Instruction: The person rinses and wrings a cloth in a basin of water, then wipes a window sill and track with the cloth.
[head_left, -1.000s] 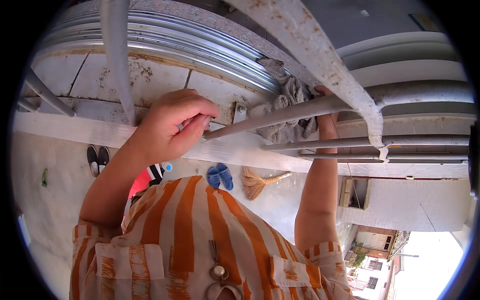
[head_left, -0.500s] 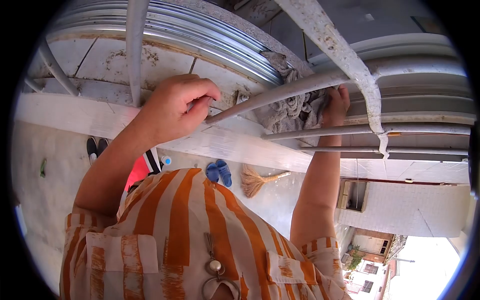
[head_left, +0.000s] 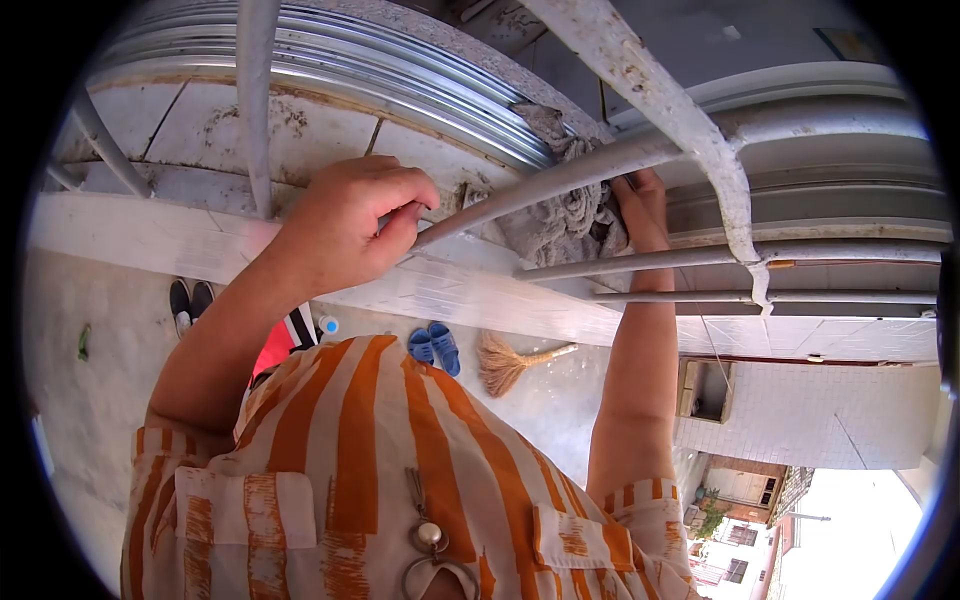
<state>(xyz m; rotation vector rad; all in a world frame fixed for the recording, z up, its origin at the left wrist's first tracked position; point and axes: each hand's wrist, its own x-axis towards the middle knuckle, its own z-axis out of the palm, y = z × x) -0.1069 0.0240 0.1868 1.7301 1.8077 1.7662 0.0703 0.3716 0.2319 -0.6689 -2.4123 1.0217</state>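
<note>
My left hand [head_left: 365, 220] is closed, thumb against curled fingers, above the tiled ledge [head_left: 330, 130] and beside the lower end of a slanted grey metal bar [head_left: 560, 188]. A bit of something greyish shows inside its grip, too hidden to name. Beyond the bars, my right hand [head_left: 642, 205] presses on a bunched, dirty grey cloth [head_left: 570, 220], fingers closed at its right edge and partly hidden. The cloth lies over the end of the silvery window track [head_left: 400, 85].
White-painted grille bars [head_left: 665, 95] cross in front of my right arm. Dirt marks the ledge tiles. On the floor below are blue slippers [head_left: 445, 350], a straw broom [head_left: 505, 365], dark shoes [head_left: 190, 300] and a bottle with a blue cap [head_left: 329, 325].
My right hand has shifted left along the ledge, and the cloth is bunched closer under it. My left hand has stayed nearly in place. The view has turned slightly.
</note>
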